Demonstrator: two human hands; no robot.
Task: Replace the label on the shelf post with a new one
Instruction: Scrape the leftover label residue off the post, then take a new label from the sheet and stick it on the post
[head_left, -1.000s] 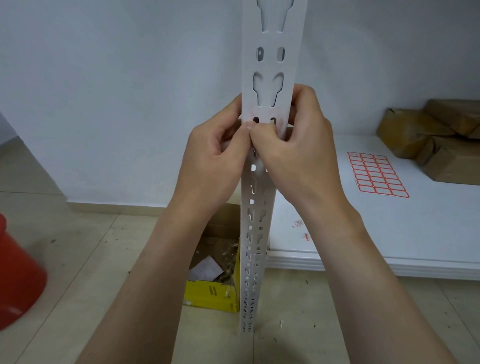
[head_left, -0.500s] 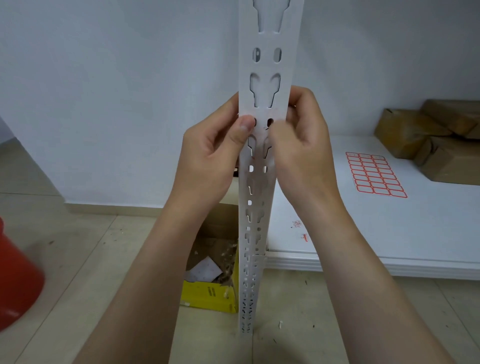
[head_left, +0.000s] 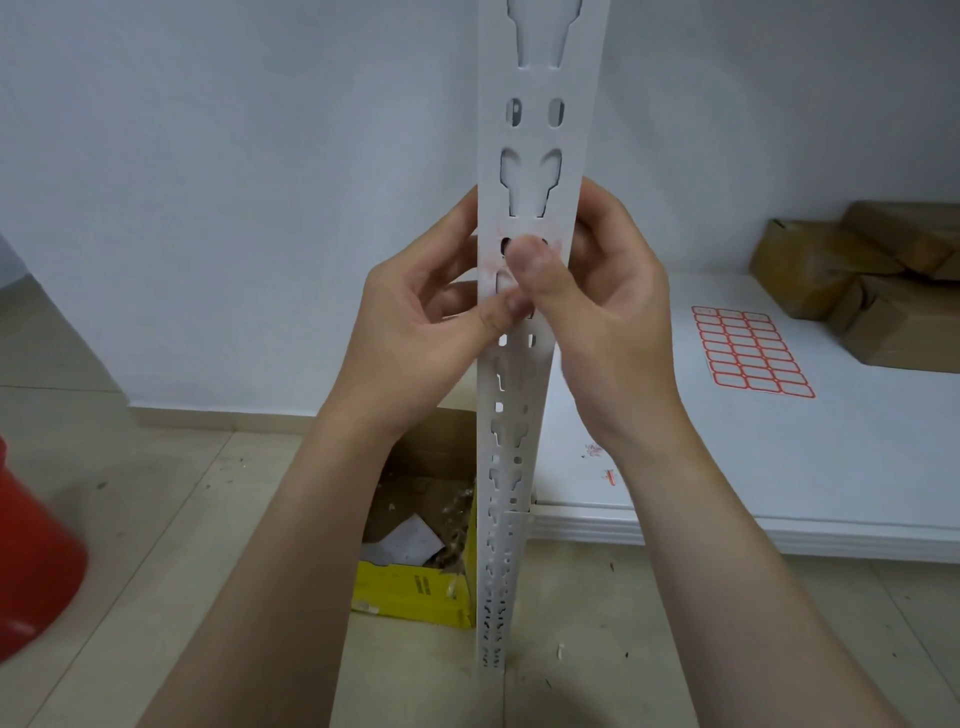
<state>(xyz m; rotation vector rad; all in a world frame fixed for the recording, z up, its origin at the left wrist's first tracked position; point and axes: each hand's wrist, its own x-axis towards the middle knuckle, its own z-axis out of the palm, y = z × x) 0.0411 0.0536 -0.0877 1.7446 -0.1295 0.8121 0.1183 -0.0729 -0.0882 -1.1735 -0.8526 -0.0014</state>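
The white slotted shelf post stands upright in the middle of the view. Faint reddish label residue marks its front, just below a keyhole slot. My right hand wraps the post from the right, with its thumb pressed flat on the front over the two small holes. My left hand holds the post from the left, fingers behind it and thumb tip on the front just below the right thumb. No whole label shows on the post. A sheet of red-bordered labels lies on the white shelf board.
Brown cardboard boxes sit at the back right of the shelf board, and red label scraps lie near its front. On the tiled floor, an open yellow box of scraps stands left of the post. A red bucket is at far left.
My right thumb has slid left onto the middle of the post's front. My left thumb has dropped lower on the post. The reddish residue now shows above the thumbs.
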